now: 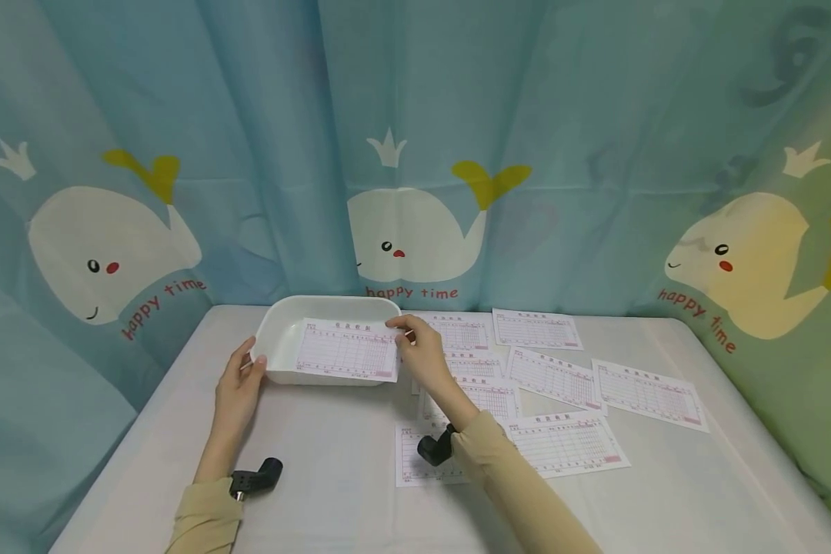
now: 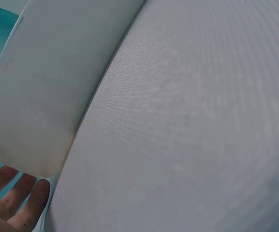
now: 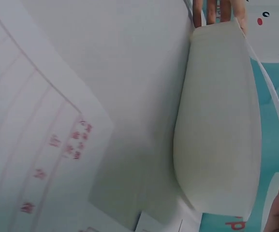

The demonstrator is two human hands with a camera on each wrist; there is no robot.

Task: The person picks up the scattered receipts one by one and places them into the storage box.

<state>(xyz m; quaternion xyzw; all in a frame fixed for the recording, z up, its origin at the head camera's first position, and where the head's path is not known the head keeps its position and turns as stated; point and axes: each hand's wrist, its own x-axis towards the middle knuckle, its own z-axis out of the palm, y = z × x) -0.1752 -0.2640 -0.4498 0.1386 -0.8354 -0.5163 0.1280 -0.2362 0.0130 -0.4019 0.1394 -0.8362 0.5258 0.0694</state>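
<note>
A white rectangular tray [image 1: 277,338] stands on the grey table [image 1: 332,454], left of centre. A printed pink-lined sheet [image 1: 349,350] lies tilted across the tray, its near edge over the front rim. My right hand [image 1: 400,326] pinches this sheet's far right corner. My left hand [image 1: 252,352] rests with straight fingers against the tray's left end. In the left wrist view the tray wall [image 2: 47,87] fills the left, with my fingers [image 2: 30,203] beside it. The right wrist view shows the tray's front wall [image 3: 216,121] and the left hand's fingers [image 3: 212,12] at its far end.
Several more printed sheets [image 1: 554,377] lie spread over the table's right half, one [image 1: 415,462] under my right forearm. A blue whale-print curtain [image 1: 422,154] closes off the back and both sides. Bare tabletop [image 1: 318,492] lies in front of the tray.
</note>
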